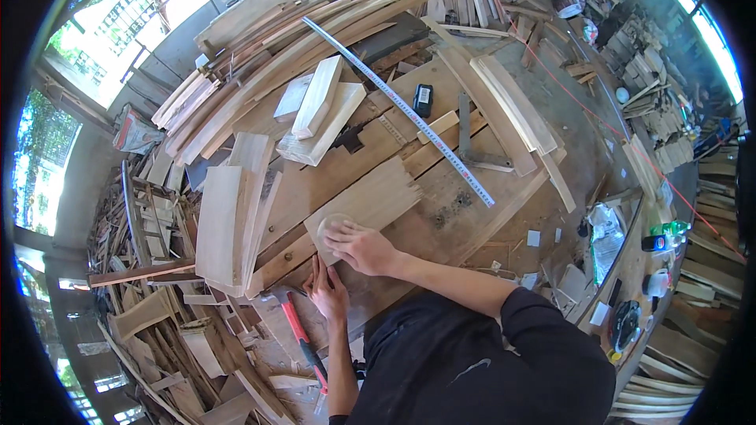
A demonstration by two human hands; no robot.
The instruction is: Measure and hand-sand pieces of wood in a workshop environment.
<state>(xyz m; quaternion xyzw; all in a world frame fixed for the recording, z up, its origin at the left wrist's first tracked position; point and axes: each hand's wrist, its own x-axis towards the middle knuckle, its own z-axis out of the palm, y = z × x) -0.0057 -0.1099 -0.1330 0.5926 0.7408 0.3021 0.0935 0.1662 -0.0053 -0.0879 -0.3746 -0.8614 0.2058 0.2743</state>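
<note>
My right hand is bent over a round, pale disc, pressing it onto the near left end of a light wooden board. That board lies flat on the plank workbench, and its far right end is jagged. My left hand is at the board's near edge, its fingers stretched out and their tips close to the wood. The palm side looks free of any object. Beside it, a hammer with a red and black handle lies at the bench's near left edge.
A white measuring tape stretches across the bench. Behind the board are a small black device, a metal square and stacked wood blocks. More boards stand at the left. Bottles line the right-hand ledge.
</note>
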